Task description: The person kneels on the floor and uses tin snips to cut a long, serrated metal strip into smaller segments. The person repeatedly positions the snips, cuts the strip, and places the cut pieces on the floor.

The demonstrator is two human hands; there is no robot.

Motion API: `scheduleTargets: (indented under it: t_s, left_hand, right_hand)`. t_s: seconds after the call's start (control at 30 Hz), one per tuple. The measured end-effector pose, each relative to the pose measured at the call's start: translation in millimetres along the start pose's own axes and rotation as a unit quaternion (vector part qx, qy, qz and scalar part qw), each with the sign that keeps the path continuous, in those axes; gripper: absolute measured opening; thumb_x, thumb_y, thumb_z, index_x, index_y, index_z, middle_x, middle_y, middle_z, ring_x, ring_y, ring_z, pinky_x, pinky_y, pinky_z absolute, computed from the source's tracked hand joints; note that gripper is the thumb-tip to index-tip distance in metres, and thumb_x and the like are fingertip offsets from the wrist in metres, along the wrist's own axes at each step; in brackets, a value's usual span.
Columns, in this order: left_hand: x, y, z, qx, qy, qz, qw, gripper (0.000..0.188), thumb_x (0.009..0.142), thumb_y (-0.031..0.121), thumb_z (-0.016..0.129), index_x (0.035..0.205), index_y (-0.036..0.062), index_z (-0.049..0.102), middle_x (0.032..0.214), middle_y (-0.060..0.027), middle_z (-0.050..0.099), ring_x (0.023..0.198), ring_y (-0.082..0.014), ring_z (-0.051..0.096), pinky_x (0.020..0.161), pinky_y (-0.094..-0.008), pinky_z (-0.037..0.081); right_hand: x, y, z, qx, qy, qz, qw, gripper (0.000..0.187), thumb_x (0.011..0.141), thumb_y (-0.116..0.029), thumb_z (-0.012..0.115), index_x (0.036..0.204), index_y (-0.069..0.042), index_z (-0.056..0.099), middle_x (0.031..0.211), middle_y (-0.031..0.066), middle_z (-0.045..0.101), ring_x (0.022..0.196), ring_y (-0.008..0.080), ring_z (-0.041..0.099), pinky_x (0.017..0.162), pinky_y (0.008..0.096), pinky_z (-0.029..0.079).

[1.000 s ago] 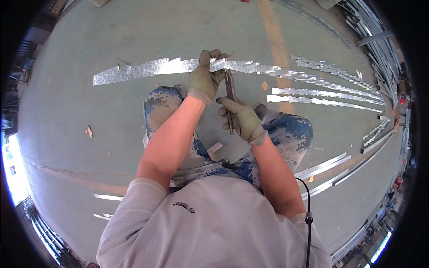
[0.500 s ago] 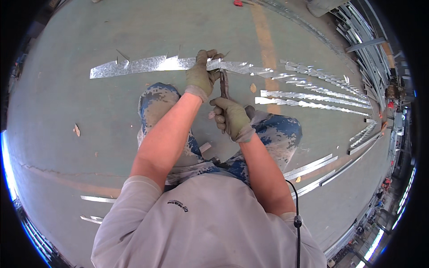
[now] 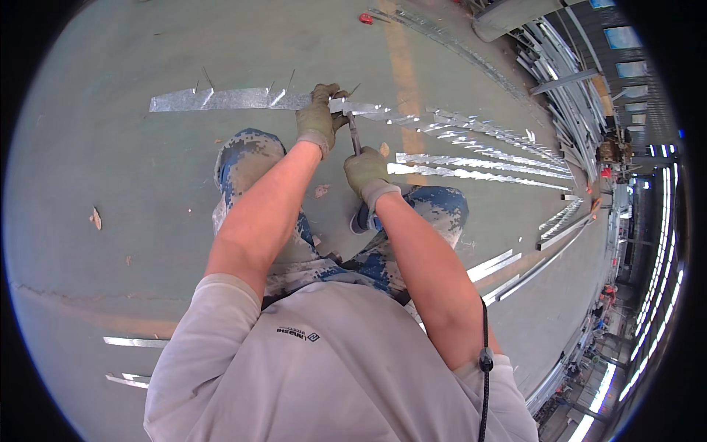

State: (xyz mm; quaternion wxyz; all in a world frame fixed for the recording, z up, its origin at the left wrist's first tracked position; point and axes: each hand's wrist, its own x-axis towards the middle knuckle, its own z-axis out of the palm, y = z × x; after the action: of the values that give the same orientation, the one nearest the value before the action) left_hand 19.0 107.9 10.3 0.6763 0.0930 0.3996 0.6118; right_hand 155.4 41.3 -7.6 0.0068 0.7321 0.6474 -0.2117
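A long, shiny sheet-metal strip point(image 3: 173, 102) runs from left to right across the front of my knees, with slits and thin tabs standing up along its upper edge. My gloved left hand point(image 3: 315, 121) is closed around the strip near its middle, fingers over the far edge. Just right of it, my gloved right hand point(image 3: 366, 171) grips a dark, plier-like hand tool point(image 3: 354, 134). The tool's tip reaches up to the strip's near edge; whether its jaws close on the metal cannot be made out. Fingers of the right hand hide the handles.
Several notched metal strips point(image 3: 479, 160) lie fanned out on the green floor to the right. Beyond them is a pile of metal profiles point(image 3: 563, 88). A red object point(image 3: 365, 18) sits at the far side. More flat strips point(image 3: 136, 342) lie at lower left.
My view has turned, so the scene sits further left. The right hand's grip on the tool looks tighter, and the tool's handles are more covered.
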Motion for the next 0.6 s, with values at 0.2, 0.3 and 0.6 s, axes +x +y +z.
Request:
scheduleTargets:
  t_s: [0.2,0.3,0.6]
  left_hand:
    - [-1.0,8.7,-8.5,-0.029,0.020,-0.014,0.999,0.036,0.104,0.029,0.049,0.128,0.0037,0.058,0.121,-0.0135,0.067,0.104,-0.0259,0.067,0.080,-0.0359,0.062]
    - [1.9,4.3,-1.8,-0.039,0.013,-0.031,0.999,0.035,0.104,0.030,0.049,0.128,0.0051,0.059,0.122,-0.0127,0.067,0.104,-0.0260,0.067,0.081,-0.0369,0.062]
    - [7.0,-20.0,-19.4,0.087,-0.079,0.064,0.991,0.037,0.101,0.030,0.059,0.130,0.0072,0.057,0.124,-0.0114,0.066,0.110,-0.0257,0.066,0.088,-0.0395,0.059]
  right_hand:
    - [-40.0,-66.2,-87.0,-0.126,-0.106,-0.018,0.986,0.045,0.092,-0.019,0.055,0.133,0.001,0.059,0.128,0.0255,0.066,0.122,0.0408,0.064,0.099,0.0490,0.051]
    - [-38.0,-65.3,-91.2,-0.116,-0.095,0.012,0.989,0.048,0.093,-0.014,0.053,0.137,0.002,0.056,0.133,0.0232,0.064,0.123,0.0393,0.064,0.101,0.0478,0.051]
    - [-38.4,-36.2,-79.9,-0.080,-0.084,-0.004,0.993,0.042,0.092,-0.020,0.053,0.125,0.002,0.066,0.124,0.0249,0.068,0.121,0.0401,0.064,0.105,0.0472,0.048]
